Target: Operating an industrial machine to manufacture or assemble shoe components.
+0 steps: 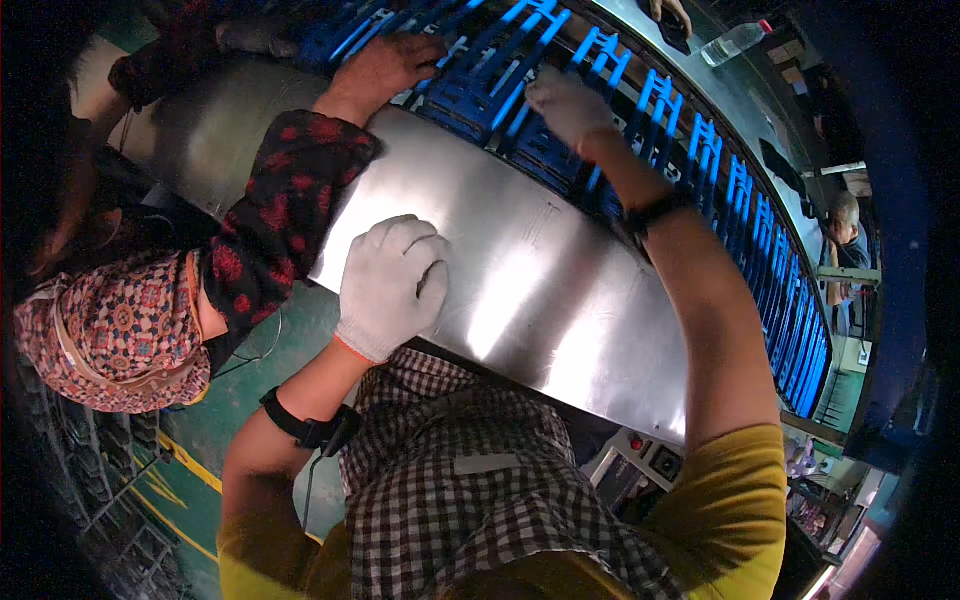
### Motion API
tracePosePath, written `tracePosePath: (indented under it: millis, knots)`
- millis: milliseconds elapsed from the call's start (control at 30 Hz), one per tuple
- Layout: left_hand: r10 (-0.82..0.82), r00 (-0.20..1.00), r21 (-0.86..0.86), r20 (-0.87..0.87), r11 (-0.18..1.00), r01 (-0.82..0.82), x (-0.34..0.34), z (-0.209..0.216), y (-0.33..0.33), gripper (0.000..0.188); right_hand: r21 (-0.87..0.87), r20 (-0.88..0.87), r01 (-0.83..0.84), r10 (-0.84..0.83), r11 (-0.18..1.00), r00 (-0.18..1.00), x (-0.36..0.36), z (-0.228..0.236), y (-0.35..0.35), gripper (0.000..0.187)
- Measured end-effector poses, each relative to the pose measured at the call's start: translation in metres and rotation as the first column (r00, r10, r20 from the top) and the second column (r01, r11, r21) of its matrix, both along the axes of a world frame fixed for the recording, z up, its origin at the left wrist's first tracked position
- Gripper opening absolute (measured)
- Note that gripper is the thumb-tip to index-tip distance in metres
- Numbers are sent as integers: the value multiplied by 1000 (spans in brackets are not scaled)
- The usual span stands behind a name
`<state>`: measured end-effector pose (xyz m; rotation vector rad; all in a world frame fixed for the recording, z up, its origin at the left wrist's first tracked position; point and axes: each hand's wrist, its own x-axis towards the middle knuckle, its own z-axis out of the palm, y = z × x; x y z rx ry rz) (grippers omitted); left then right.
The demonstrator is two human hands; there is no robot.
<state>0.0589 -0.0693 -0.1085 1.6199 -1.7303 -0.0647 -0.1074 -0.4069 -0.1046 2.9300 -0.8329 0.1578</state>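
Note:
My left hand (393, 285), in a white knit glove, is loosely curled at the near edge of a shiny metal tabletop (540, 290); nothing shows in its fingers. My right hand (572, 106), gloved the same way, reaches out over a row of dark blue slotted pieces and bright blue bars beyond the tabletop. Blur hides its fingers and whatever they touch. Closest to it are a bright blue bar (512, 108) and a dark blue slotted piece (545, 155).
At my left, a co-worker's bare hand (388, 72) rests on the blue row, its dark red-patterned sleeve (285, 200) crossing the tabletop. Blue bars (735, 200) curve away rightward. Across them lies a clear plastic bottle (737, 44) near another person's hand (672, 14). A further person (848, 235) is at far right.

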Motion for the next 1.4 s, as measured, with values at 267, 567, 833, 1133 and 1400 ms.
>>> tracePosePath:
  millis: [267, 567, 833, 1133, 1400]
  knots:
    - [31, 999, -23, -21, 999, -31, 4, -1, -3, 20, 486, -199, 122, -26, 865, 980, -154, 23, -17, 35]
    - [12, 1000, 8, 27, 1000, -12, 0, 2, -10, 19, 306, -33, 223, -223, 926, 974, -173, 30, 78, 32]
    - [6, 999, 24, 32, 1000, -7, 1, 5, -23, 17, 473, -348, 494, -360, 730, 865, -142, 48, 56, 37]
    - [-26, 999, 33, 24, 999, 26, 16, 17, -29, 19, 141, -309, 477, -419, 868, 854, -202, -9, 19, 30]
    - [-24, 998, 45, 60, 999, 22, 16, 22, -37, 20, -113, -402, 342, -357, 933, 843, -182, 10, 25, 28]
